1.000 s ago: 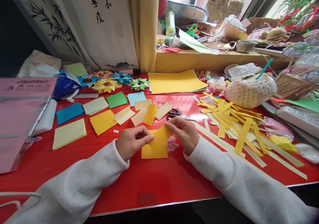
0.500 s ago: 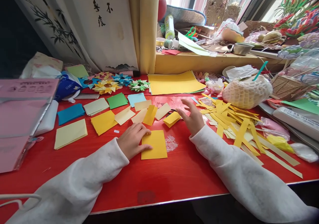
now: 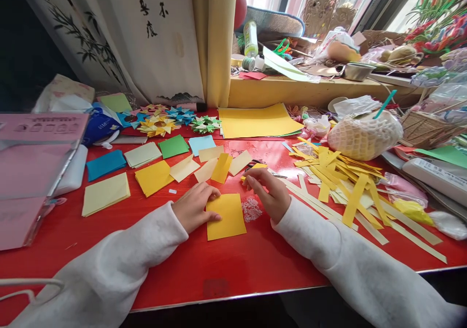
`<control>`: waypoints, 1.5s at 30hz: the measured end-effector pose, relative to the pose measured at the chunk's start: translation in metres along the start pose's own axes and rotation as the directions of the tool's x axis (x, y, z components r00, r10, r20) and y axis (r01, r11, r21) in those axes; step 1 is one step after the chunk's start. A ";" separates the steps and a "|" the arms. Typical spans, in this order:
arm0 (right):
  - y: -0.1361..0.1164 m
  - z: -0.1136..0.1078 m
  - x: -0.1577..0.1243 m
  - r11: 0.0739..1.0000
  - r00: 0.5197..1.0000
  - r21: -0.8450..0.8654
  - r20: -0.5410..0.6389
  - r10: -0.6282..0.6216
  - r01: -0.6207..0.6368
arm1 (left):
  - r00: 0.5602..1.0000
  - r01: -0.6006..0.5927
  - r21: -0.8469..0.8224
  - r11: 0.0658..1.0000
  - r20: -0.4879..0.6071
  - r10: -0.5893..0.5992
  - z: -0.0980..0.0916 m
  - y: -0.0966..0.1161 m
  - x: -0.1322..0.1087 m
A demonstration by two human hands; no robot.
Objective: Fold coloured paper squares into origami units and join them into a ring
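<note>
A square of yellow paper [image 3: 229,221] lies on the red tabletop in front of me. My left hand [image 3: 197,206] grips its left edge, the thumb on top and the fingers curled at the upper corner. To the right of the square, my right hand [image 3: 270,191] hovers with loosely bent fingers and nothing visible in it. Behind those fingers sits a folded yellow paper [image 3: 260,165], partly hidden, beside a pair of scissors [image 3: 279,175] that is also partly covered. A small folded yellow piece [image 3: 222,168] and several cream pieces [image 3: 184,168] lie just beyond the square.
Paper stacks in blue [image 3: 105,165], green [image 3: 173,146] and yellow [image 3: 153,177] spread to the left. Folded paper stars [image 3: 158,125] and large yellow sheets [image 3: 259,120] lie at the back. Paper strips [image 3: 335,182] heap up on the right, near a netted fruit with a straw [image 3: 365,133].
My right hand has come down and left, its fingers curling in more. The yellow square has turned slightly under my left hand. The view has shifted a little.
</note>
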State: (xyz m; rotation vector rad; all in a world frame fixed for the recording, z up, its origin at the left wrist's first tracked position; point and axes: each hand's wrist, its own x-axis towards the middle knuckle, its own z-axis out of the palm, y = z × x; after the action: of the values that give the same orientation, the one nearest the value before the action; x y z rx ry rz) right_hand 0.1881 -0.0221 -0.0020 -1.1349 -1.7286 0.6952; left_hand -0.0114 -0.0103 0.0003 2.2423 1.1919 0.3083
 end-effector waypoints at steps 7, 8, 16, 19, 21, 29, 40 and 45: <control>0.005 -0.001 0.001 0.997 0.998 0.058 0.041 0.057 -0.059 | 0.997 0.068 -0.138 0.988 0.029 -0.065 -0.003 0.007 0.000; 0.004 0.000 0.001 0.991 0.995 0.101 0.056 0.080 -0.085 | 0.997 0.072 -0.233 0.970 0.016 -0.071 -0.005 0.008 0.000; -0.005 0.013 -0.004 0.662 0.841 0.534 0.446 0.306 -0.525 | 0.934 0.118 -0.749 0.652 -0.139 -0.328 -0.009 0.013 0.002; -0.004 0.017 -0.007 0.532 0.808 0.610 0.486 0.333 -0.587 | 0.899 0.064 -0.509 0.858 -0.344 -0.271 -0.003 0.014 -0.003; -0.003 0.018 -0.008 0.466 0.794 0.643 0.496 0.351 -0.608 | 0.867 -0.010 -0.190 0.982 -0.490 -0.086 0.001 0.015 -0.007; -0.004 0.018 -0.009 0.371 0.780 0.686 0.536 0.323 -0.626 | 0.730 -0.430 0.401 0.809 -0.372 0.573 0.007 0.012 -0.006; -0.001 0.016 -0.009 0.316 0.789 0.724 0.542 0.290 -0.614 | 0.697 -0.398 0.549 0.735 -0.340 0.632 0.008 0.008 -0.004; -0.004 0.017 -0.008 0.293 0.786 0.733 0.540 0.300 -0.615 | 0.700 -0.390 0.564 0.728 -0.332 0.632 0.010 0.006 -0.004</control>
State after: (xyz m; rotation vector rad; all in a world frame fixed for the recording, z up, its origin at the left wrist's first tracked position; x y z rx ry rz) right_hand 0.1726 -0.0305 -0.0086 -0.7160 -0.8650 1.9884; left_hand -0.0049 -0.0198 -0.0039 3.0423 0.8639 1.0009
